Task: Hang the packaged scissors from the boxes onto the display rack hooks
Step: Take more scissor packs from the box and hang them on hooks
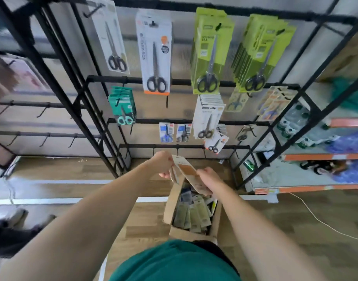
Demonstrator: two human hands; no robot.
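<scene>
Head view shows both hands clamped on one scissors pack [185, 171] above the box [191, 232] on the floor: left hand [164, 163] pinches its top, right hand [209, 180] grips its bottom. The pack could slip back into the box, or miss the rack hook [237, 154] if tilted.
</scene>
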